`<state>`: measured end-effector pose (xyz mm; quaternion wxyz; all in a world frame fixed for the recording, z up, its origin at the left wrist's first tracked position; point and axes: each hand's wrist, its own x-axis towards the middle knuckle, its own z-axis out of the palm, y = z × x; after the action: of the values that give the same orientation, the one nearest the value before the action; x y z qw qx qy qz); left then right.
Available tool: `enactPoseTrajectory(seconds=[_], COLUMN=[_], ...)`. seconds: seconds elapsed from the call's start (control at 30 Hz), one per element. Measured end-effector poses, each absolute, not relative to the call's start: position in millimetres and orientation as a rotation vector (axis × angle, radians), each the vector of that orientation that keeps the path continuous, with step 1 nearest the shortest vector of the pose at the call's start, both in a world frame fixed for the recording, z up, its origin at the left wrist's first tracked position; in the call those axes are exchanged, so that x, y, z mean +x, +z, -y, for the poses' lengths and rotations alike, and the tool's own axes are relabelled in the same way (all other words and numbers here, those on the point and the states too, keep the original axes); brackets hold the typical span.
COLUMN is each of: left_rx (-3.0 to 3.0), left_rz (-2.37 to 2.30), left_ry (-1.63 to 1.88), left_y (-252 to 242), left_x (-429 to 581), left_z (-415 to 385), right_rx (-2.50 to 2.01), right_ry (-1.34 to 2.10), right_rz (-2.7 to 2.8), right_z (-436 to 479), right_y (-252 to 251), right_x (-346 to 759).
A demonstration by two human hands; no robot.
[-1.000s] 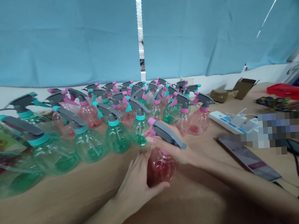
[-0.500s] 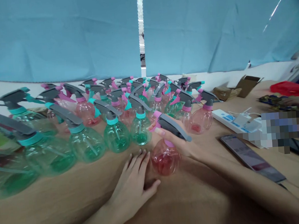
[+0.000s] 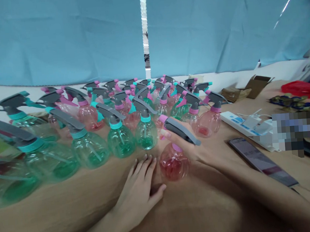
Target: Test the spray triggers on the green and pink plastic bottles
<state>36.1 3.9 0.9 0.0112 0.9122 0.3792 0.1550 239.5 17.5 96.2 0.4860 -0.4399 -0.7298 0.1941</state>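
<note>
A pink spray bottle point(image 3: 174, 164) with a grey and pink trigger head stands near the middle of the table. My right hand point(image 3: 181, 139) is wrapped round its neck from behind and the right, partly hidden by the grey lever. Just left of the bottle, my left hand point(image 3: 139, 191) lies flat with its fingers stretched out, holding nothing. Beyond its fingertips is a green spray bottle point(image 3: 146, 134) with a turquoise collar, and another green spray bottle point(image 3: 121, 139) stands beside that one.
Many more green and pink spray bottles crowd the back and left, including a pink spray bottle point(image 3: 208, 121). On the right lie a phone point(image 3: 263, 161), a white power strip point(image 3: 232, 119), an open cardboard box point(image 3: 257, 86) and a red item point(image 3: 301, 88). A blue curtain point(image 3: 72, 40) hangs behind.
My right hand and the pink spray bottle have shifted slightly to the right. My left hand stays flat in the same place.
</note>
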Motion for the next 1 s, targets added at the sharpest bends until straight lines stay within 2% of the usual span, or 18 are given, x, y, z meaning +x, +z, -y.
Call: enactPoseTrajectory(seconds=[1.0], left_rx=[2.845], left_rz=[-1.19], left_ry=[0.46], left_y=[1.6], left_x=[37.9], left_z=[-2.9], right_rx=[-0.857], right_ry=[0.681], right_rz=[1.643], right_z=[-24.0], right_y=[73.7], right_x=[240.0])
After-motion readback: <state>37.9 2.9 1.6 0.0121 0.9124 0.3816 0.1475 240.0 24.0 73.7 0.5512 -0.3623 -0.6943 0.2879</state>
